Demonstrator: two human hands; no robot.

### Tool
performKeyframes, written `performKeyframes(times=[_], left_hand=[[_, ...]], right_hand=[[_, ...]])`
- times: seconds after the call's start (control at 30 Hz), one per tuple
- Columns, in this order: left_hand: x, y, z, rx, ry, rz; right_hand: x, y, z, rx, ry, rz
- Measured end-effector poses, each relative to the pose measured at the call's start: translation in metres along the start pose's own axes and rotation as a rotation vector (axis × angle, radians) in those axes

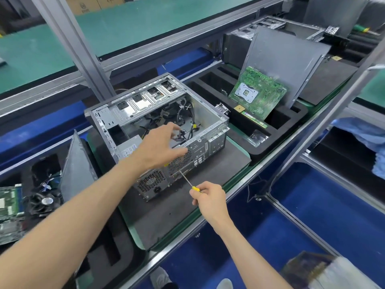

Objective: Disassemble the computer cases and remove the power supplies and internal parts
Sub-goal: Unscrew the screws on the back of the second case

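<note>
An open grey computer case (pixel 216 140) lies on its side on a dark foam mat (pixel 177 207), with black cables (pixel 185 119) loose inside. The power supply (pixel 127 149) sits in its near left corner, fan grille facing me. My left hand (pixel 160 142) hovers over the case's near edge with fingers spread, holding nothing. My right hand (pixel 208 198) grips a yellow-handled screwdriver (pixel 186 180), whose shaft points up-left at the case's rear panel.
A black foam tray (pixel 277 122) to the right holds a green motherboard (pixel 258 90) leaning on a grey side panel (pixel 285 61). Another case (pixel 237 46) stands behind. At left lie a fan (pixel 41 202), a board (pixel 9 202) and a panel (pixel 77 165). Aluminium frame posts (pixel 83 53) cross the bench.
</note>
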State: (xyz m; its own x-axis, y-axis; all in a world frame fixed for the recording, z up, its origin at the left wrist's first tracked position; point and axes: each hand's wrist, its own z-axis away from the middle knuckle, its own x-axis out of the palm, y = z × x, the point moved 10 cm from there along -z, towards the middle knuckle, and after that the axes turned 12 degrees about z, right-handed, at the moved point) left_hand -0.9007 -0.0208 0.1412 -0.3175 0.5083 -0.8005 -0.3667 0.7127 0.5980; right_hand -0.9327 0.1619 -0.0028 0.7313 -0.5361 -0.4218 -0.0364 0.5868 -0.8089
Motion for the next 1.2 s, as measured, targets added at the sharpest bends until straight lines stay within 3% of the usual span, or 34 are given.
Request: performKeyframes(times=[0.13, 0.23, 0.4, 0.6, 0.77, 1.2], left_hand=[[0.043, -0.05, -0.023, -0.47, -0.485, 0.093], [0.068, -0.061, -0.018, -0.642, -0.645, 0.179], [0.075, -0.062, -0.024, -0.576, -0.546, 0.11], [0.075, -0.053, -0.024, -0.527, -0.569, 0.1], [0.074, -0.048, -0.023, -0.505, -0.569, 0.094], [0.073, -0.05, -0.024, -0.486, -0.545, 0.077]], right_hand=[[0.007, 0.002, -0.001, -0.002, -0.004, 0.045], [0.01, 0.002, -0.003, -0.01, -0.013, 0.07], [0.02, 0.002, -0.004, -0.004, -0.058, 0.055], [0.03, 0.004, -0.002, 0.02, -0.07, 0.011], [0.042, 0.014, 0.003, 0.117, -0.156, -0.185], [0.04, 0.016, 0.002, 0.108, -0.13, -0.183]])
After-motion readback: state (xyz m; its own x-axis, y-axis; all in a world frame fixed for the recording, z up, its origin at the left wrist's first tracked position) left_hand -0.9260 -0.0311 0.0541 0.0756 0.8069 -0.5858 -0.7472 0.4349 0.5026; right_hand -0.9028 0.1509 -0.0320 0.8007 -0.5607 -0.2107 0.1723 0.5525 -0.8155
